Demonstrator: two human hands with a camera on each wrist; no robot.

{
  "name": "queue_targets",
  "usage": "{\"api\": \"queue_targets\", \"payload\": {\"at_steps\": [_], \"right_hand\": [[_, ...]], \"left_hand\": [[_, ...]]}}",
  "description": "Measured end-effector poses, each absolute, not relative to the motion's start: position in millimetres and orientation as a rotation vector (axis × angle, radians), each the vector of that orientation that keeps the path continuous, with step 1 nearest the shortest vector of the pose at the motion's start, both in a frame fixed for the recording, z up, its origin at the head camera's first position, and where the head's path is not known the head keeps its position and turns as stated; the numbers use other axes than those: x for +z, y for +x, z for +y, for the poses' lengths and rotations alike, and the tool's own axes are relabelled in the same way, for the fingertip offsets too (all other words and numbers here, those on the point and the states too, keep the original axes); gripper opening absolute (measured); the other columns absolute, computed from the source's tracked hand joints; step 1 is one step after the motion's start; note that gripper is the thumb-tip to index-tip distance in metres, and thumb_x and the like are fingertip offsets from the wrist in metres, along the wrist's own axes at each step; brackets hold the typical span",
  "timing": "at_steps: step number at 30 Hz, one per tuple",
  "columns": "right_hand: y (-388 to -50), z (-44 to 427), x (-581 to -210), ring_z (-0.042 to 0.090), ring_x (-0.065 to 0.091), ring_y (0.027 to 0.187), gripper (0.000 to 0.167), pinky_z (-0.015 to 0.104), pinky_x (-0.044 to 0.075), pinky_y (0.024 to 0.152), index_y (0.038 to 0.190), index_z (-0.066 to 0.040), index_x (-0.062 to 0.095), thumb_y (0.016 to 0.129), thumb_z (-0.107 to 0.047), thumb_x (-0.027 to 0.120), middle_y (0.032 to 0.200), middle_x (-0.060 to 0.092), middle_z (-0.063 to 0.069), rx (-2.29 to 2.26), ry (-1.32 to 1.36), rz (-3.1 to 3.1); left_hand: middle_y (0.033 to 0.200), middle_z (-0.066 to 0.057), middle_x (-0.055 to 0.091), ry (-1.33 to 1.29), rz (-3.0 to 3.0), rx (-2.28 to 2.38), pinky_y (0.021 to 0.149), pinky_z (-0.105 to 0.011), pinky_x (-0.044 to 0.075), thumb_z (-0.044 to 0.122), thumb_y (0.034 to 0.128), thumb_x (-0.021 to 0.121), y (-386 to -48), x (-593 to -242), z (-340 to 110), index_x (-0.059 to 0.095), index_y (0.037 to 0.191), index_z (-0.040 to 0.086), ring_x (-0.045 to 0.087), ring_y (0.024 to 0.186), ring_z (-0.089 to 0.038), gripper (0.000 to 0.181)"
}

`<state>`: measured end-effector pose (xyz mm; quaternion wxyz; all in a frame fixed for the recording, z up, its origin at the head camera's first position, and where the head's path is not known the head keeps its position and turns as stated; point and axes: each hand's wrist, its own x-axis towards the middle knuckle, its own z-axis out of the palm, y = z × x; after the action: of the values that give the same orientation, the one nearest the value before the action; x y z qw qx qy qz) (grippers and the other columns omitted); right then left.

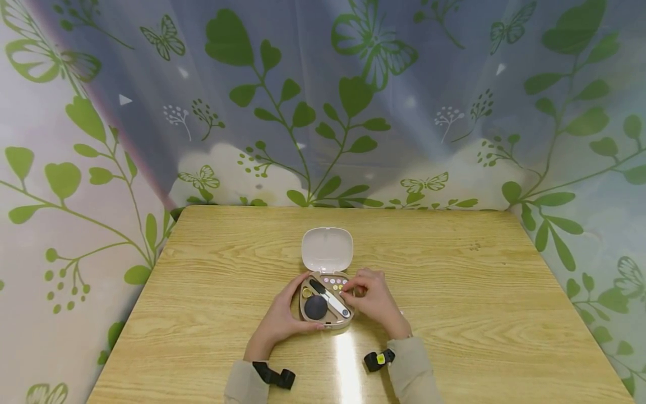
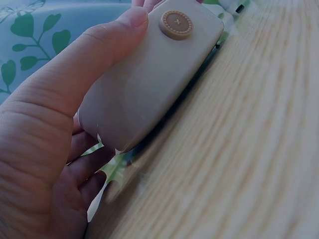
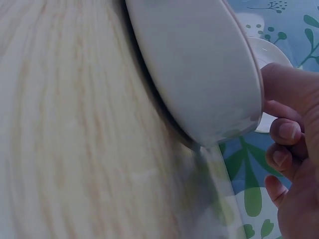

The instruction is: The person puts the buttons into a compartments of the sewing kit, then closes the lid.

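Note:
A small rounded case [image 1: 328, 325] lies on the table with its pale lid [image 1: 327, 249] raised at the back. My left hand [image 1: 280, 320] grips its left side, thumb along the front wall beside a round tan button-shaped knob [image 2: 177, 25]. Inside are a dark round piece [image 1: 315, 307], a small gold-coloured round piece [image 1: 307, 292], a long white tool with a black end [image 1: 330, 299] and several small pale and yellow discs [image 1: 332, 281]. My right hand [image 1: 373, 297] reaches over the right rim, thumb and forefinger together at the discs. Whether a disc is between them is hidden.
The wood-grain table [image 1: 454, 269] extends around the case on all sides. A patterned curtain [image 1: 313, 112] with green leaves and butterflies hangs behind it. Black straps with small mounts [image 1: 275, 376] circle both wrists over beige sleeves [image 1: 416, 370].

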<state>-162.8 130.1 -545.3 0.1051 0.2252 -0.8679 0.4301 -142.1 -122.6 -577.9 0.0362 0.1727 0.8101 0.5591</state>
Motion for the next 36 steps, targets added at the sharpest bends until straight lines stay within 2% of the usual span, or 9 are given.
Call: {"api": "queue_targets", "payload": {"at_steps": [6,11,16,19,23,36], "right_hand": [[-163.0,131.8,-541.9,0.008,0.041,0.069,0.012,0.035,0.029,0.077,0.076,-0.019,0.077,0.072,-0.011,0.086,0.065,0.049,0.002,1.273,0.671,-2.538],[-163.0,135.6,-538.6,0.008,0.041,0.068,0.014,0.034,0.028,0.076,0.077,-0.019,0.077,0.071,-0.011,0.086,0.065,0.049,-0.002,1.292,0.659,-2.529],[-162.8,140.9,-536.0,0.008,0.040,0.064,0.012,0.032,0.030,0.072,0.079,-0.015,0.078,0.072,-0.009,0.087,0.062,0.047,0.003,1.307,0.670,-2.496],[-162.9,144.9,-535.6,0.007,0.038,0.061,0.012,0.030,0.031,0.070,0.079,-0.012,0.079,0.071,-0.008,0.087,0.061,0.046,0.003,1.278,0.691,-2.469],[-164.1,151.9,-538.0,0.005,0.036,0.060,0.013,0.028,0.032,0.063,0.078,-0.010,0.078,0.070,-0.003,0.086,0.059,0.045,0.003,1.233,0.729,-2.416],[-159.4,173.4,-543.6,0.007,0.036,0.059,0.013,0.021,0.032,0.054,0.076,-0.006,0.076,0.070,0.004,0.081,0.059,0.041,-0.003,1.295,0.647,-2.373]], "left_hand": [[0.151,0.008,0.042,0.531,2.486,1.723,0.116,-0.048,0.028,0.047,0.0538,0.097,-142.1,-578.7,-123.1,0.037,0.152,0.033,0.037,0.141,-0.017,0.116],[0.151,0.008,0.042,0.521,2.471,1.736,0.116,-0.049,0.028,0.038,0.0543,0.099,-142.4,-579.6,-122.8,0.037,0.152,0.035,0.036,0.141,-0.017,0.115],[0.152,-0.003,0.043,0.524,2.447,1.753,0.116,-0.050,0.026,0.025,0.0567,0.099,-136.7,-563.5,-120.8,0.037,0.153,0.022,0.036,0.141,-0.024,0.115],[0.152,-0.001,0.043,0.532,2.454,1.749,0.116,-0.050,0.027,0.030,0.0564,0.099,-136.7,-563.2,-120.6,0.037,0.153,0.022,0.037,0.141,-0.023,0.115],[0.150,0.008,0.044,0.541,2.475,1.748,0.116,-0.049,0.028,0.043,0.0535,0.098,-141.2,-577.6,-122.1,0.037,0.152,0.032,0.038,0.140,-0.017,0.116],[0.150,0.008,0.043,0.535,2.469,1.762,0.116,-0.050,0.028,0.041,0.0536,0.099,-141.6,-578.8,-122.1,0.037,0.151,0.035,0.037,0.140,-0.017,0.116]]}}
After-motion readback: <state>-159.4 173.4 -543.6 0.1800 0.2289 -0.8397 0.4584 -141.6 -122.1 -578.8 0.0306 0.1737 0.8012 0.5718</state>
